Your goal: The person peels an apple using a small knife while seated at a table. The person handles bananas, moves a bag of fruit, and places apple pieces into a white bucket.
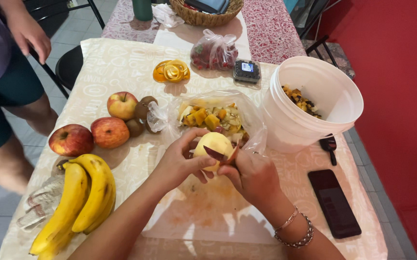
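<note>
Apple [212, 144], mostly peeled, sits clamped in your left hand [179, 161] grip, just above the peel bag [213, 118]. Right hand [251, 175] grip is closed on the knife [215, 154], blade against the skin. Suggest shallow cuts, rotate fruit, thumb clear.

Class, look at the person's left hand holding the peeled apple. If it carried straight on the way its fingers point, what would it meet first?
The left hand points right across the apple, so beyond it, probably the right hand, which already touches the apple.
</note>
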